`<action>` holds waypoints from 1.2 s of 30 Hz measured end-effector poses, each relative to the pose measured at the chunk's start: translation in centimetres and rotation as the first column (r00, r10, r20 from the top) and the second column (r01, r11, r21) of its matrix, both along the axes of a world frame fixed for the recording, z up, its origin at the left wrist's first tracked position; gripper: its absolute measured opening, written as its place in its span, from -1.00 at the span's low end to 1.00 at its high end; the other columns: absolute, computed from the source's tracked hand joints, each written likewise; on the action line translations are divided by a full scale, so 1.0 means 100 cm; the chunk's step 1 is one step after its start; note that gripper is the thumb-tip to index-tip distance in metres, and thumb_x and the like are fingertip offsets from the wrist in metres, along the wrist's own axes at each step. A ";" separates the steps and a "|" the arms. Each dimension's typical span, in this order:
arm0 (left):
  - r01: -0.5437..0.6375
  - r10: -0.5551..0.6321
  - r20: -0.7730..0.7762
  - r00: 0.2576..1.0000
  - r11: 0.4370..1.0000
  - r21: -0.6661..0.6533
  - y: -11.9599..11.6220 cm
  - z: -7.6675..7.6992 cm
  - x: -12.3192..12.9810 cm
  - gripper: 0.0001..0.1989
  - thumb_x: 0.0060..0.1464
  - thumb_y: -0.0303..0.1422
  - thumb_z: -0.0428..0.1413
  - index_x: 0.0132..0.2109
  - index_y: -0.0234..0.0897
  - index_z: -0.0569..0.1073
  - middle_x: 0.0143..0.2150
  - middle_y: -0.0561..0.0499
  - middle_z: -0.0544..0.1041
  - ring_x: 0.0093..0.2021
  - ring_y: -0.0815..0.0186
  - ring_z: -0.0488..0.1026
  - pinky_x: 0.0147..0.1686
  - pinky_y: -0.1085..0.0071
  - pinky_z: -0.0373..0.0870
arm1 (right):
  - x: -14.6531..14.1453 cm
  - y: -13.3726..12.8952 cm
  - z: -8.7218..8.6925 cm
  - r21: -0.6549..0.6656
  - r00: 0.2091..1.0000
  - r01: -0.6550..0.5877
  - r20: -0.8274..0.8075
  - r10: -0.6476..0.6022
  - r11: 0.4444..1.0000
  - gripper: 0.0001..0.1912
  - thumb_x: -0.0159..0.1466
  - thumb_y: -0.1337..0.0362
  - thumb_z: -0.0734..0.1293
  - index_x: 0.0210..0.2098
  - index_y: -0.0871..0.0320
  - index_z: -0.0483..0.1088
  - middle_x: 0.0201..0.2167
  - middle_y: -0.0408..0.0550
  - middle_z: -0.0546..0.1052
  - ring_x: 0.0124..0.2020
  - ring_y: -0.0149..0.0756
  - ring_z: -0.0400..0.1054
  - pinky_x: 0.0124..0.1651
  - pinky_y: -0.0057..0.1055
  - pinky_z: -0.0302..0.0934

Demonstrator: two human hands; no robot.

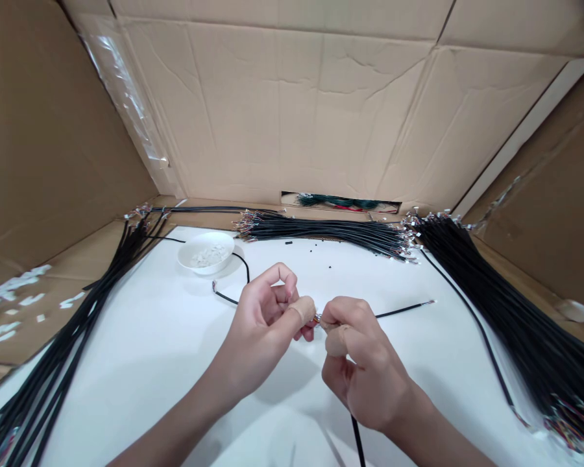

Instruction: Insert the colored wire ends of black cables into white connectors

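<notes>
**Cable end hidden between your pinching fingers**

Your left hand [260, 331] and right hand [365, 366] meet to the right of the white bowl [206, 251], fingers clamped together on a black cable [401, 312]. Your bandaged thumbs [302, 310] hide its small end, so you can't make out the detail. Under the bowl lies a white sheet [141, 337]; bundled black cables [321, 228] lie beyond it, backed by a cardboard wall [292, 110].

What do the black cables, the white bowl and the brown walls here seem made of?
The black cables look like matte plastic sheathing, with metal glinting at their ends. The white bowl seems glazed ceramic from its smooth sheen, though plastic is possible. The brown walls are cardboard, creased and folded at the seams.
</notes>
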State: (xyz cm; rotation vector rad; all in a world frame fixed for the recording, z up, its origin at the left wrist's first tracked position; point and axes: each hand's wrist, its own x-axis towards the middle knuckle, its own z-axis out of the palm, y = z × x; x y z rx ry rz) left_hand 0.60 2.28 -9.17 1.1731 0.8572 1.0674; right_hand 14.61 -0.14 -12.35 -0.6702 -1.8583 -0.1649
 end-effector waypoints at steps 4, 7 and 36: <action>0.054 -0.055 0.038 0.998 0.998 0.016 -0.002 0.000 -0.005 -0.72 -0.06 -0.57 0.18 -0.41 -0.22 0.20 -0.59 0.26 0.30 -0.57 0.51 0.31 -0.52 0.57 0.24 | 0.003 -0.002 0.008 -0.021 0.999 -0.041 0.005 0.041 0.999 -0.62 0.06 0.69 0.10 -0.31 0.08 0.17 -0.42 -0.10 0.36 -0.43 -0.32 0.27 -0.44 -0.39 0.28; 0.098 -0.102 0.074 0.992 0.994 0.046 -0.006 0.004 -0.009 -0.73 0.03 -0.53 0.19 -0.40 -0.22 0.21 -0.56 0.25 0.31 -0.55 0.51 0.33 -0.50 0.58 0.27 | 0.005 -0.008 0.016 -0.058 0.997 -0.076 0.008 0.076 0.995 -0.64 0.09 0.70 0.11 -0.33 0.09 0.17 -0.42 -0.12 0.39 -0.42 -0.37 0.32 -0.44 -0.41 0.31; -0.018 -0.115 0.245 0.963 0.876 0.482 0.038 0.087 0.009 -0.62 -0.02 -0.46 0.30 -0.39 -0.24 0.16 -0.54 0.25 0.31 -0.55 0.52 0.39 -0.47 0.57 0.38 | -0.003 0.037 0.089 -0.078 0.608 -0.630 -0.669 0.428 0.773 -0.81 0.32 0.45 0.34 -0.27 0.09 0.23 -0.33 -0.19 0.42 -0.26 -0.41 0.47 -0.10 -0.37 0.42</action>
